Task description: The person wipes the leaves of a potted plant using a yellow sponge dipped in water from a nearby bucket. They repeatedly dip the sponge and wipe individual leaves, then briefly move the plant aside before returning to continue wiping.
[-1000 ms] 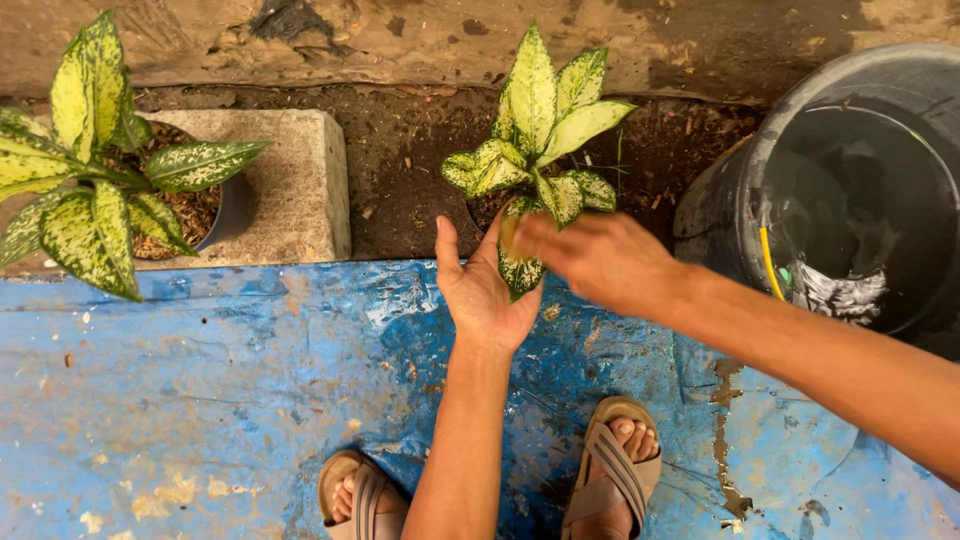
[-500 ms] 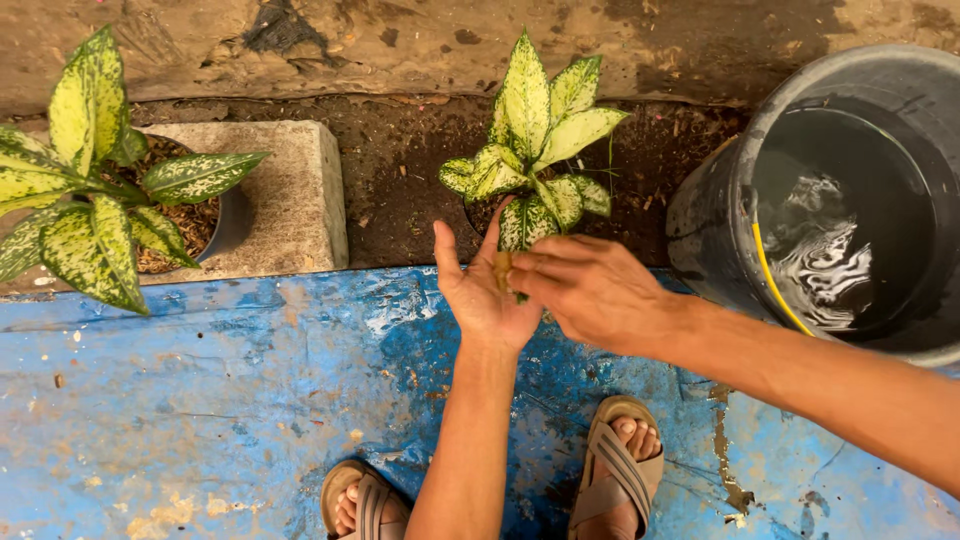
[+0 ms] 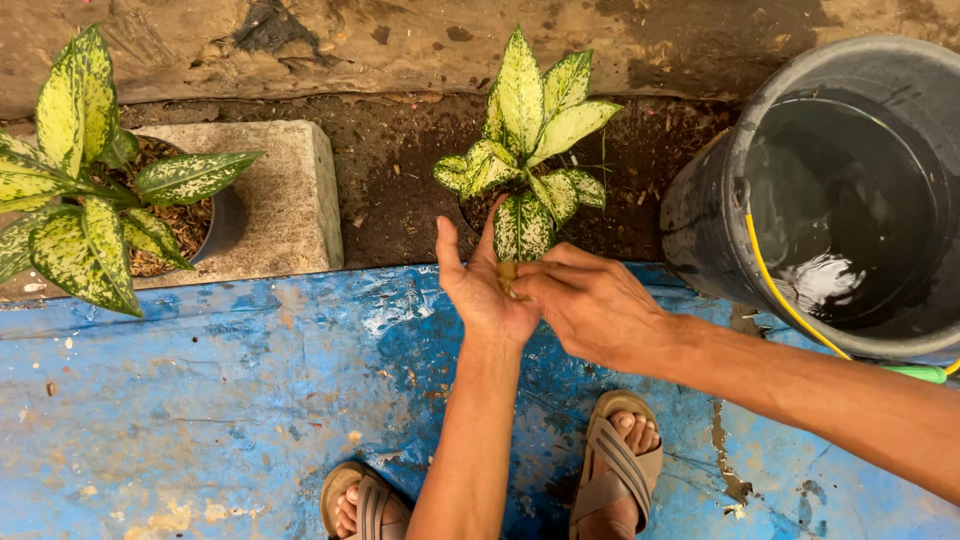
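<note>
My left hand (image 3: 478, 292) is raised palm up with its fingers spread, just in front of a small plant (image 3: 530, 140) with green and cream speckled leaves growing in dark soil. A small brown lump (image 3: 507, 276) lies on that palm. My right hand (image 3: 600, 305) reaches in from the right, and its bunched fingertips pinch the lump against the left palm. Both hands hover over the blue painted floor (image 3: 200, 400), above my sandalled feet (image 3: 610, 465).
A second speckled plant in a dark pot (image 3: 90, 190) stands on a concrete block (image 3: 285, 195) at the left. A large dark bucket of water (image 3: 850, 200) with a yellow hose (image 3: 790, 300) stands at the right. A bare soil strip and a rough wall run along the back.
My right hand has dropped from the plant's leaves onto my left palm and closed its fingertips on the brown lump. The water in the bucket has settled.
</note>
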